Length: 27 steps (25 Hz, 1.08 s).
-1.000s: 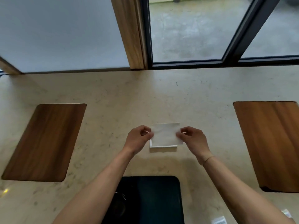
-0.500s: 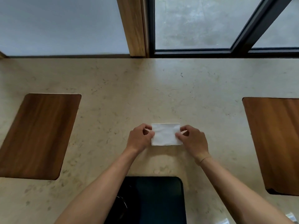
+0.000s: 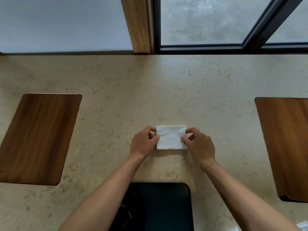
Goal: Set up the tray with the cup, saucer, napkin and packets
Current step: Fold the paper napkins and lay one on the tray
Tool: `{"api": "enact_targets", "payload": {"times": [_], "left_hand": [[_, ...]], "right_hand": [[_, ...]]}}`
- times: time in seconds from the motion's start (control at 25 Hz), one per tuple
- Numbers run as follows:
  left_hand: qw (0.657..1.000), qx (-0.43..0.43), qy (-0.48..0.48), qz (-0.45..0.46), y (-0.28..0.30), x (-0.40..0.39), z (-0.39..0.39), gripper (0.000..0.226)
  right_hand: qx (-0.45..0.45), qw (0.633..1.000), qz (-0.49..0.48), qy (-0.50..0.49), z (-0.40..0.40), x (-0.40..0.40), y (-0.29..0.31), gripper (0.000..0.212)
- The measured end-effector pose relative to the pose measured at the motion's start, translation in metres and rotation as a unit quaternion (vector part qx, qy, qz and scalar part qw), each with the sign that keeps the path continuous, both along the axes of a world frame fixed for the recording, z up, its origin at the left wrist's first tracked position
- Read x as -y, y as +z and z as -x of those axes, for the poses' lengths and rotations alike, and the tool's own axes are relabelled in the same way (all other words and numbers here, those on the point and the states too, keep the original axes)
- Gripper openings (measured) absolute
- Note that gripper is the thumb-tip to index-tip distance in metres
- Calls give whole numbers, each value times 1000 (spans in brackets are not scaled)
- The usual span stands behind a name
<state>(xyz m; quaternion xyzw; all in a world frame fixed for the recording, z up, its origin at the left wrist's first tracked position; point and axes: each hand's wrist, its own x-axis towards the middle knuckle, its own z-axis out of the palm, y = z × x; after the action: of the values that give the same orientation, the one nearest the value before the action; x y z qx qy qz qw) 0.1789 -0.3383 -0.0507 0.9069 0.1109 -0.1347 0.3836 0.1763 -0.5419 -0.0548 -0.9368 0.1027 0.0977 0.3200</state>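
Pinching the short left edge of the napkin (image 3: pixel 170 137), left hand (image 3: pixel 144 144) with its grip narrow, fingertips curled onto the paper. Lying flat on the bench (image 3: pixel 166 90), midway between two wooden inlays, just beyond a dark tray (image 3: pixel 160 205). Folded, white, thin: judged feather-light, soft, easily creased or unfolded, best lifted by both short ends together. Long axis left to right, long edges square to the window. Pinching the right edge likewise, right hand (image 3: pixel 199 145).
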Motion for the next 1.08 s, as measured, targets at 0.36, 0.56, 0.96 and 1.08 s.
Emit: {"api": "enact_targets", "payload": {"times": [0.36, 0.56, 0.96, 1.08], "left_hand": [[999, 16, -4, -35, -5, 3, -1, 17], [998, 26, -9, -50, -7, 4, -1, 23], [997, 41, -10, -59, -10, 3, -3, 37], [995, 83, -11, -62, -11, -2, -6, 40]], "right_hand": [[6, 1000, 4, -8, -2, 1, -6, 27], [13, 1000, 0, -5, -1, 3, -7, 29], [6, 1000, 4, 4, -1, 8, -6, 44], [32, 999, 6, -1, -5, 11, -5, 46]]}}
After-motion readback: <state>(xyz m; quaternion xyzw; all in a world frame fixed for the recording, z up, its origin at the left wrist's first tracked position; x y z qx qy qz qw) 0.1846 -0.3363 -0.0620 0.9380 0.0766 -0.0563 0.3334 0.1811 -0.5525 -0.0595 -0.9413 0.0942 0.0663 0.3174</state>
